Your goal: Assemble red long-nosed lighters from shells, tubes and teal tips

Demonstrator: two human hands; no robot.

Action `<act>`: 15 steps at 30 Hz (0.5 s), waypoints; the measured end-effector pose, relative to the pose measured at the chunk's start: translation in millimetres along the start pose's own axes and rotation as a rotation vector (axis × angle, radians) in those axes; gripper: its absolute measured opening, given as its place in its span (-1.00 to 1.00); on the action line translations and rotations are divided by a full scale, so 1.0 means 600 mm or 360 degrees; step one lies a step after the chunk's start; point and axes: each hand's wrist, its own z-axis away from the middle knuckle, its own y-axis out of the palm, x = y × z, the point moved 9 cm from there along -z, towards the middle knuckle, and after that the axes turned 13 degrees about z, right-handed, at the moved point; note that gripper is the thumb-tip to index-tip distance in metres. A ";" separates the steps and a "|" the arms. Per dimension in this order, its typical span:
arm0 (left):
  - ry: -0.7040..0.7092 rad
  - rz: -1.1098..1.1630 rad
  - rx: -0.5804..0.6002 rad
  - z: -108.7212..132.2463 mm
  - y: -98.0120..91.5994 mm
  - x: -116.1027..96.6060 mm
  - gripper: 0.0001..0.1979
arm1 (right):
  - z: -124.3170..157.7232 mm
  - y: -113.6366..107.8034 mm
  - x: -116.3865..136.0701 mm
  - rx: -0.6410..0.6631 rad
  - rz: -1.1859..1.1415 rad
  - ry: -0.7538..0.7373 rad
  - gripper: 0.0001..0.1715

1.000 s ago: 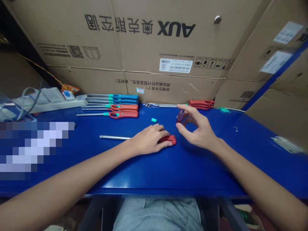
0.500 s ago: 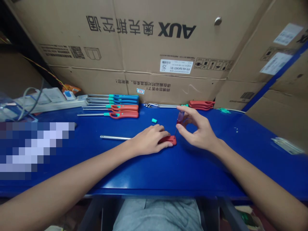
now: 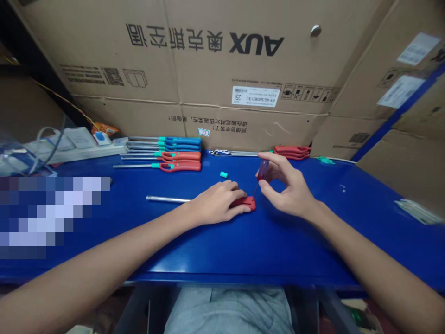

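My left hand [image 3: 217,202] lies closed over a long-nosed lighter with a red handle [image 3: 246,202], pressing it flat on the blue table [image 3: 243,241]. The lighter's metal tube [image 3: 167,199] sticks out to the left. My right hand [image 3: 287,188] pinches a small screwdriver with a purple handle [image 3: 263,170], held nearly upright. Its thin tip rests on the right end of the red handle.
A row of finished lighters with blue and red handles [image 3: 174,154] lies at the back left. More red handles [image 3: 291,150] and metal tubes [image 3: 232,152] lie at the back right. A small teal cap [image 3: 223,174] sits behind my left hand. Cardboard boxes [image 3: 222,69] wall the rear.
The right hand's fingers have shifted slightly around the screwdriver handle, which has turned and tilted a little. The left hand and the lighter have stayed put.
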 end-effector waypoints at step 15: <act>0.0023 -0.0048 -0.0014 0.000 0.000 -0.003 -0.54 | 0.000 -0.005 -0.001 -0.0065 0.0040 -0.0007 -0.37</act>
